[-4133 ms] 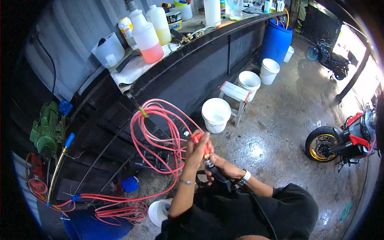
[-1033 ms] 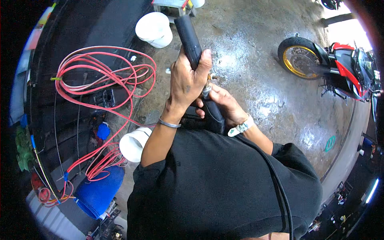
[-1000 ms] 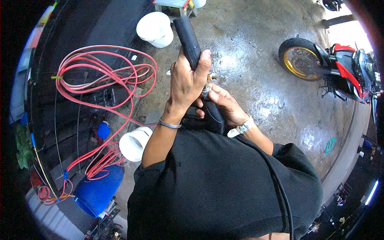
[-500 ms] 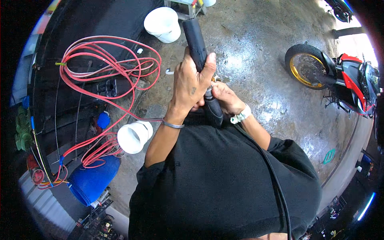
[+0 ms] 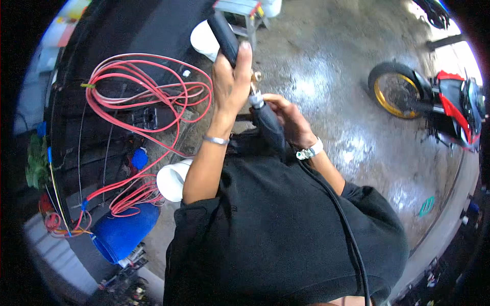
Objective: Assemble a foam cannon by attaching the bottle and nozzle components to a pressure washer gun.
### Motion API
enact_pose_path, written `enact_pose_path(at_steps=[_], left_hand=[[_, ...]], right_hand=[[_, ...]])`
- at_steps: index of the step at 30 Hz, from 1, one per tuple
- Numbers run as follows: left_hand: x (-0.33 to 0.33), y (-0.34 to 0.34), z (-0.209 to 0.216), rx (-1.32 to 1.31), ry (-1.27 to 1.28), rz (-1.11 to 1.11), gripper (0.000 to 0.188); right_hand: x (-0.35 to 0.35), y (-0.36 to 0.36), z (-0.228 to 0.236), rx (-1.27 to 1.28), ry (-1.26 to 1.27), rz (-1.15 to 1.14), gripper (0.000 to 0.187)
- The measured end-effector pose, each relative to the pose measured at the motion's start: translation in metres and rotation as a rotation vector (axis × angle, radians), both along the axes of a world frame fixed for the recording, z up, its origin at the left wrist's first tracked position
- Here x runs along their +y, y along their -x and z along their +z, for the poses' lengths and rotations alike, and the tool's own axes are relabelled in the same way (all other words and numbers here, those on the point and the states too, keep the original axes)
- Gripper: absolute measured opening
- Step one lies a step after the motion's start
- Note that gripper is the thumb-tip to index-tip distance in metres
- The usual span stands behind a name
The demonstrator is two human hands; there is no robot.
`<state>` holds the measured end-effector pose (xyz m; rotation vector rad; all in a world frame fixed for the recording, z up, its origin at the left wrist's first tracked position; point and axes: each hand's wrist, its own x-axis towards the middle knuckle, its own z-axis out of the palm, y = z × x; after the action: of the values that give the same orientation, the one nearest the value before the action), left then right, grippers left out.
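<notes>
My left hand [image 5: 232,84] is wrapped round a black tube-shaped tool [image 5: 223,35], which tilts up and away to the left. Below this grip, a brass fitting [image 5: 256,76] shows on the tool's right side. In line beneath it come a metal collar [image 5: 256,100] and a black tapered piece [image 5: 269,125] that reaches back to my shirt. My right hand [image 5: 295,120] is curled at the right of the collar, its fingertips touching it. Some of its fingers are hidden or blurred. A black hose [image 5: 339,204] runs down across my shirt.
Coiled red hose [image 5: 138,115] lies at the left, above a blue barrel [image 5: 127,232]. White buckets [image 5: 204,41] [image 5: 171,182] stand at the far side and beside my left arm. A step stool [image 5: 239,7] is beyond. A red motorcycle [image 5: 449,109] stands right on the wet floor [image 5: 332,97].
My left hand and the black tube have shifted left and tilted more, uncovering the brass fitting and the collar. My right hand has loosened and spread slightly beside the collar. The whole view has shifted slightly.
</notes>
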<state>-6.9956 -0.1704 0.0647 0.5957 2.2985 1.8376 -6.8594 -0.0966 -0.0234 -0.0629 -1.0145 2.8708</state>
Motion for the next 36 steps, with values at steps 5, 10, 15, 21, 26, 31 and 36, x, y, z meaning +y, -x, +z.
enact_pose_path(at_steps=[5, 10, 15, 21, 26, 31, 36], left_hand=[[0.017, 0.079, 0.046, -0.152, -0.541, -0.031, 0.033], [0.025, 0.100, -0.018, -0.196, -0.652, 0.119, 0.038], [0.016, 0.112, -0.105, -0.557, -0.306, 0.131, 0.043], [0.000, 0.151, -0.154, -0.451, -0.050, 0.252, 0.060], [-0.013, 0.143, -0.190, -0.764, -0.619, 0.234, 0.037], [-0.011, 0.128, -0.200, -0.756, -0.676, 0.238, 0.040], [-0.010, 0.119, -0.188, -0.742, -0.655, 0.257, 0.040]], right_hand=[[0.000, 0.010, 0.005, 0.157, -0.564, -0.098, 0.082], [-0.017, 0.041, -0.018, -0.060, -0.300, -0.413, 0.031], [-0.016, 0.043, -0.053, -0.185, -0.918, -0.474, 0.036], [-0.019, 0.059, -0.042, -0.076, -1.287, -0.521, 0.054], [-0.015, 0.063, -0.035, -0.039, -1.448, -0.382, 0.054], [-0.021, 0.051, -0.038, -0.082, -1.308, -0.398, 0.049], [-0.023, 0.047, -0.036, -0.068, -1.307, -0.422, 0.051]])
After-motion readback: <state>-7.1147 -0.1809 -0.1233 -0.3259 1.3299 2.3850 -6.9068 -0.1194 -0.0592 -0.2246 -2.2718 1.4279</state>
